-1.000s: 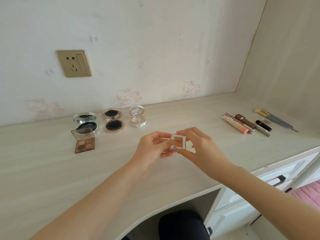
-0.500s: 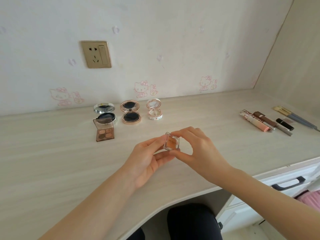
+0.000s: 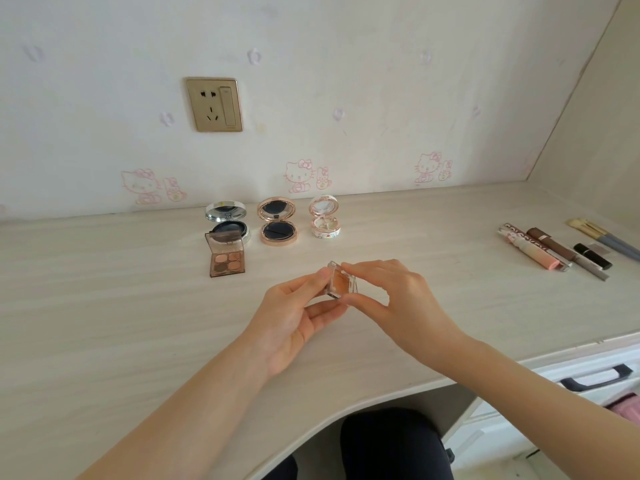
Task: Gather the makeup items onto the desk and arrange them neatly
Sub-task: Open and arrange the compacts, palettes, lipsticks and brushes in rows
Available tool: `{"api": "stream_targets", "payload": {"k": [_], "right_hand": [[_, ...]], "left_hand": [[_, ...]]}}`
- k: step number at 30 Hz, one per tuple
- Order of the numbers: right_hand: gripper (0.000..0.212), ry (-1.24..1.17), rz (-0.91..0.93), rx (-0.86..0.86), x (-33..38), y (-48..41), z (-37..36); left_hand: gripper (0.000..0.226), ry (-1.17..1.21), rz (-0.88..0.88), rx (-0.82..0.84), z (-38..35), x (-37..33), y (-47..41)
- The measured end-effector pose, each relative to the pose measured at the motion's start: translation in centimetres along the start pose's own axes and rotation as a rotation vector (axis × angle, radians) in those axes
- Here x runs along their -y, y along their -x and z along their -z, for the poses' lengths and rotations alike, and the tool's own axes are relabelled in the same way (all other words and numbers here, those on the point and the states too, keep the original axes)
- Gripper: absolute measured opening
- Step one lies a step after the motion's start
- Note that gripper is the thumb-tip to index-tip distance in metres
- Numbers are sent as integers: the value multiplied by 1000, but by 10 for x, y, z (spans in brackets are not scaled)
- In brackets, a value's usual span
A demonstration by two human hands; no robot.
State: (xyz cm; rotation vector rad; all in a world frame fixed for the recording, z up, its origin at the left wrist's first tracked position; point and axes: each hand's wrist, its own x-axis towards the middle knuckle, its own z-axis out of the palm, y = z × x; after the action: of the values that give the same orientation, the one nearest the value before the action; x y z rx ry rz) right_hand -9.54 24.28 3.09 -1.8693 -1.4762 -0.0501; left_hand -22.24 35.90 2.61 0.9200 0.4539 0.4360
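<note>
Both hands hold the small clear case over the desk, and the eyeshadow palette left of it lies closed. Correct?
No: the head view shows the palette open, its lid raised. The left hand and right hand do hold the clear case over the desk.

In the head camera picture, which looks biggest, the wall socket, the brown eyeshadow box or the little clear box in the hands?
1. Wall socket.
2. Brown eyeshadow box.
3. Little clear box, pinched by the left hand and right hand, partly hidden. It sits nearer the camera, so real size is unsure.
</note>
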Motion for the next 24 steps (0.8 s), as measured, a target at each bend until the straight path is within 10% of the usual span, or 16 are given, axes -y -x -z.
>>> {"api": "stream_targets", "payload": {"k": [11, 24], "right_hand": [[30, 24, -28, 107, -13, -18, -4], [34, 261, 64, 289, -21, -36, -15]], "left_hand": [[22, -418, -124, -107, 13, -1, 3], [16, -1479, -557, -176, 38, 15, 0]]}}
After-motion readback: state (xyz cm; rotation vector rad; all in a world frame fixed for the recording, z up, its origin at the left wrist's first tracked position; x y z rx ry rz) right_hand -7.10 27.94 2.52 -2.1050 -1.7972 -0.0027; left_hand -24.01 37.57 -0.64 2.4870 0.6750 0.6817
